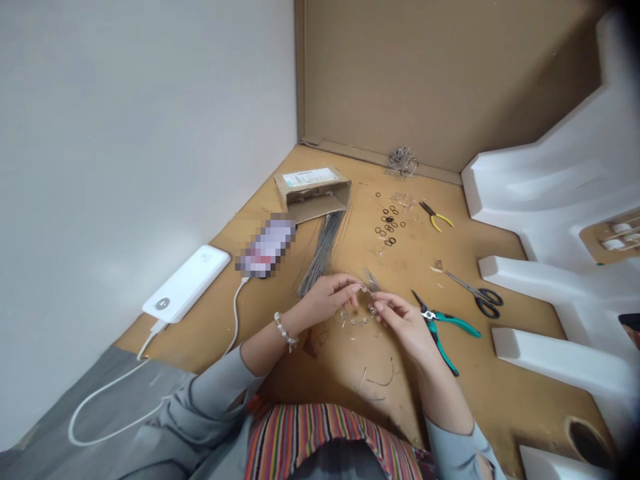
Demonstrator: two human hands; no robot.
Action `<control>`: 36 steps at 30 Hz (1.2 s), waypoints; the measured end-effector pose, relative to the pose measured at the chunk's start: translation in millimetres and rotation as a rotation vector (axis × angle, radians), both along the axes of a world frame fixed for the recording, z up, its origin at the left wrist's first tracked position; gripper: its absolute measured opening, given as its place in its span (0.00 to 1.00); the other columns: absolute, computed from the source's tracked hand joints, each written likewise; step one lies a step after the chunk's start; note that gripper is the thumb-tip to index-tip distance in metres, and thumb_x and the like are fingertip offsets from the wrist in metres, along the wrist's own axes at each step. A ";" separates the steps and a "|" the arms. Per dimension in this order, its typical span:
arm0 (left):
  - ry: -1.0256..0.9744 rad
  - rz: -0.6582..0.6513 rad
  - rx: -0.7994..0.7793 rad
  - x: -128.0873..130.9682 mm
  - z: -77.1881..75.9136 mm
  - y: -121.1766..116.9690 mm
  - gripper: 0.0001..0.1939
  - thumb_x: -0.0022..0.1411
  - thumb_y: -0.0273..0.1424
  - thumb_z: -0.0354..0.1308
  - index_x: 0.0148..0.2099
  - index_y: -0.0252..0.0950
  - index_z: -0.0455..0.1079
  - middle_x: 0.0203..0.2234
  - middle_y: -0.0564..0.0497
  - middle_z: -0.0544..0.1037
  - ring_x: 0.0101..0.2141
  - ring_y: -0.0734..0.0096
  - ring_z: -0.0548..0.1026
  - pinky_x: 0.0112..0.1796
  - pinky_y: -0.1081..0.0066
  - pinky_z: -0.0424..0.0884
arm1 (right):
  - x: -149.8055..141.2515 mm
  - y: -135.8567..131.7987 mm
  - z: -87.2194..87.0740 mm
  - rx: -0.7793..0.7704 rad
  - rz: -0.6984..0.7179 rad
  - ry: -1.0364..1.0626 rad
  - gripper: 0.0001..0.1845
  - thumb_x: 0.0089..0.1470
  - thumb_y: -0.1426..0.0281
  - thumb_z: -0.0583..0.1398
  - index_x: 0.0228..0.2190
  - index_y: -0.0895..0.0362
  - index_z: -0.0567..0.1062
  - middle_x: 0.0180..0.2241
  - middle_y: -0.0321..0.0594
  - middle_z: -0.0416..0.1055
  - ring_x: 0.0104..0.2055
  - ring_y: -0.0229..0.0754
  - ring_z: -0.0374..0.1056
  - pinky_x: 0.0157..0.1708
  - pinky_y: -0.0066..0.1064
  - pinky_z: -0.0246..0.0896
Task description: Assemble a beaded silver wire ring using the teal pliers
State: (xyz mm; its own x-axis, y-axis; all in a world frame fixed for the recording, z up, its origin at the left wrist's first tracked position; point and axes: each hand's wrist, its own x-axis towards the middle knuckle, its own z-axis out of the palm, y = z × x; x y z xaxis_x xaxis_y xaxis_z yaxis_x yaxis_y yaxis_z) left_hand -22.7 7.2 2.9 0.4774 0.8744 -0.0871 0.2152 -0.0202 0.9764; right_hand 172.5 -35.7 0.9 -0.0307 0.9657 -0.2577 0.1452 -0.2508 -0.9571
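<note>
My left hand (334, 295) pinches the upper end of a chain of see-through beads (365, 321) strung on thin wire. At the same stretch of the chain, my right hand (400, 319) has its thumb and fingers closed on it, a little to the right. The rest of the chain curves below between the two hands, at or just above the table. A bundle of thin metal wires (321, 255) lies beyond my left hand. Green-handled pliers (434, 315) rest on the table beside my right hand. Exactly how the wire sits in the fingertips is too small to tell.
Beyond are an open cardboard box (320, 203), dark rings (389, 228), yellow pliers (436, 216), scissors (475, 291) and tangled wire (402, 162). A phone (267, 247) and white power bank (187, 283) with cables lie left. White moulded foam (530, 273) borders the right.
</note>
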 end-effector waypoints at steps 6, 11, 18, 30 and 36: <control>-0.189 -0.040 -0.155 1.9 -3.6 0.5 0.16 0.63 0.40 0.52 0.47 0.34 0.65 0.25 0.52 0.76 0.23 0.77 0.71 0.26 0.76 0.66 | -2.3 -1.5 -1.7 0.041 -0.042 0.068 0.19 0.43 0.57 0.66 0.35 0.57 0.78 0.28 0.39 0.75 0.27 0.36 0.66 0.30 0.30 0.63; -0.215 -0.035 -0.193 4.5 -3.6 -0.7 0.13 0.63 0.40 0.53 0.35 0.34 0.62 0.23 0.53 0.75 0.23 0.79 0.70 0.28 0.75 0.67 | -2.4 -3.0 -3.3 0.034 -0.053 0.081 0.18 0.45 0.58 0.65 0.35 0.57 0.78 0.27 0.39 0.75 0.25 0.35 0.65 0.27 0.29 0.62; -0.322 0.241 -0.153 -10.8 13.0 8.2 0.14 0.61 0.40 0.54 0.33 0.34 0.60 0.23 0.54 0.73 0.20 0.81 0.67 0.24 0.78 0.64 | 25.7 3.8 -0.6 0.209 -0.307 -0.255 0.20 0.51 0.56 0.59 0.37 0.59 0.77 0.32 0.44 0.76 0.25 0.38 0.67 0.28 0.31 0.63; 0.012 0.009 -0.162 -13.8 1.3 7.6 0.13 0.61 0.39 0.51 0.33 0.34 0.62 0.22 0.55 0.71 0.18 0.81 0.67 0.19 0.79 0.62 | -2.7 15.2 14.6 0.140 0.334 -1.413 0.13 0.54 0.72 0.52 0.26 0.56 0.76 0.27 0.48 0.76 0.31 0.48 0.72 0.28 0.31 0.54; 0.183 -0.097 -0.048 -12.3 -4.7 1.7 0.11 0.61 0.38 0.49 0.31 0.36 0.62 0.21 0.54 0.72 0.20 0.76 0.70 0.21 0.77 0.63 | -27.9 24.2 13.7 0.150 0.465 -1.489 0.13 0.55 0.72 0.52 0.32 0.59 0.76 0.33 0.52 0.76 0.34 0.48 0.73 0.30 0.31 0.57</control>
